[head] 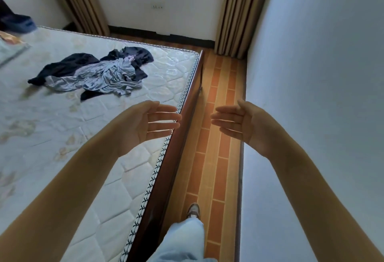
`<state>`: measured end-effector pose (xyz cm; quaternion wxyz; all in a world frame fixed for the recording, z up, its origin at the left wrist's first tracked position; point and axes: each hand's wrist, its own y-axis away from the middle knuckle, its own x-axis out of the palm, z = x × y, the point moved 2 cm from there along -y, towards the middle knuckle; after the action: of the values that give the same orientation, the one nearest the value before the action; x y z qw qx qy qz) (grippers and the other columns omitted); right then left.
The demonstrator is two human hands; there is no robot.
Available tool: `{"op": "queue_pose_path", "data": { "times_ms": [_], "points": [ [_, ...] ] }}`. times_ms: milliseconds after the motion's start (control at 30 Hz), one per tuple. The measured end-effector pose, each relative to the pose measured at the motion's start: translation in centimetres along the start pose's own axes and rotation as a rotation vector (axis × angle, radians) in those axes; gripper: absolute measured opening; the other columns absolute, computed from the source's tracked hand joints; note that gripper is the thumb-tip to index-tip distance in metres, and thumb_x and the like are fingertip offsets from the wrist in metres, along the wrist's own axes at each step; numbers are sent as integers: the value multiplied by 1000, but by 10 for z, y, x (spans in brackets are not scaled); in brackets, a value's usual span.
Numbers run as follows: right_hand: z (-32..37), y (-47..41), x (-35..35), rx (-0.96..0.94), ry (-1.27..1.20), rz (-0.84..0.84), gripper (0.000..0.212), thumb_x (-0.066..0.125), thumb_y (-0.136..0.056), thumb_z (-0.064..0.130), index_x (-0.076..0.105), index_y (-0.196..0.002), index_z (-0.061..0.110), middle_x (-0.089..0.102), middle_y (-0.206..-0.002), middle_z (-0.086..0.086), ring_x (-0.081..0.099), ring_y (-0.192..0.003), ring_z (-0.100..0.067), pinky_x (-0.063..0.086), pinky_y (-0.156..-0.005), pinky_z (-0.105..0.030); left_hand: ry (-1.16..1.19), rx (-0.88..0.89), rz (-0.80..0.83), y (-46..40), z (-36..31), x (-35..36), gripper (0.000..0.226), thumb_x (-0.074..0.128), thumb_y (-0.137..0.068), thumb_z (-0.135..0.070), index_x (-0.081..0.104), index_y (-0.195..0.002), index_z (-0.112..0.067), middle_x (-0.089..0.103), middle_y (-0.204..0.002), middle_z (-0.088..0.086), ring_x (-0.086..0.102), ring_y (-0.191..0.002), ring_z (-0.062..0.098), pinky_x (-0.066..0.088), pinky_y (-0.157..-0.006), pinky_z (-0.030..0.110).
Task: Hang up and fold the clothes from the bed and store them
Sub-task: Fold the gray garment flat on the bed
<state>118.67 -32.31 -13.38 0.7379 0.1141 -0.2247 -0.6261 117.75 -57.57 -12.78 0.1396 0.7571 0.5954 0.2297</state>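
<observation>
Standing on the striped orange-brown plank floor (216, 158) in the narrow aisle just right of the dark polished wooden bed frame rail (182, 137), one pale-blue trouser leg (182, 241) and grey-brown shoe (193, 209) showing nearest. Holding both bare arms out ahead, palms facing each other: the left hand (145, 122) hovering over the edge of the white quilted floral mattress (93, 168) just left of the rail, fingers straight and spread, gripping nothing; the right hand (234, 124) hanging over the floor to the right of the rail, fingers likewise straight and slack, holding nothing. Lying farther on, well left of the rail and toward the far end of the mattress, the crumpled heap of clothes: a grey-blue thin wrinkled garment (104, 77) tangled over a black soft garment (68, 66). Judging both as light, limp and prone to sliding, dragging each other along if pulled carelessly; probably best pinching the grey piece at a hem or shoulder seam and lifting it clear before shaking it flat. Leaning across the mattress likely needed, the rail standing between body and heap. Looming close on the right of the rail, a plain pale wall (311, 95), cramping the elbows. Showing beyond the rail's far end, beige pleated curtains (234, 12), and at the far left corner something dark blue (18, 23), blurred past telling.
</observation>
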Motion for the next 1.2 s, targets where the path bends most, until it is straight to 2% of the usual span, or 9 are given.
{"op": "queue_pose_path", "data": {
  "times_ms": [200,367,467,633,933,1200],
  "points": [
    [78,-91,-16,-68,2,5,51,28,-107,38,68,-113,8,74,-109,-8,71,-104,-21,50,-96,-35,-10,64,1,-97,-78,-6,40,34,-103,-24,62,-121,-1,71,-115,14,67,-109,30,50,-97,42],
    [106,-158,-62,-25,-2,-77,51,28,-107,38,67,-117,7,74,-111,-7,71,-104,-22,51,-98,-36,48,7,32,-181,-108,0,39,35,-102,-21,62,-119,2,70,-115,18,67,-108,33,54,-95,42],
    [119,-201,-89,23,15,-99,51,28,-107,39,66,-117,7,74,-111,-7,71,-103,-22,53,-94,-33,64,-43,10,-231,-117,-1,39,35,-102,-21,63,-118,2,69,-115,19,67,-108,33,50,-98,43],
    [159,-282,-129,43,32,-62,51,28,-107,38,66,-118,7,74,-111,-8,71,-104,-23,52,-94,-33,74,-40,-23,-311,-147,6,40,34,-103,-21,63,-118,2,70,-114,18,67,-108,32,50,-98,43],
    [266,-435,-203,20,57,-7,50,28,-107,38,68,-114,8,75,-108,-7,71,-103,-21,52,-93,-33,74,26,-63,-473,-249,32,40,35,-103,-25,64,-116,-3,71,-114,14,68,-108,29,49,-96,40],
    [313,-555,-230,97,65,72,51,28,-107,37,67,-119,6,73,-112,-10,70,-106,-22,51,-95,-36,111,-41,-128,-573,-292,17,40,35,-103,-25,64,-118,-2,71,-114,15,67,-108,30,50,-95,41]
  ]
}}
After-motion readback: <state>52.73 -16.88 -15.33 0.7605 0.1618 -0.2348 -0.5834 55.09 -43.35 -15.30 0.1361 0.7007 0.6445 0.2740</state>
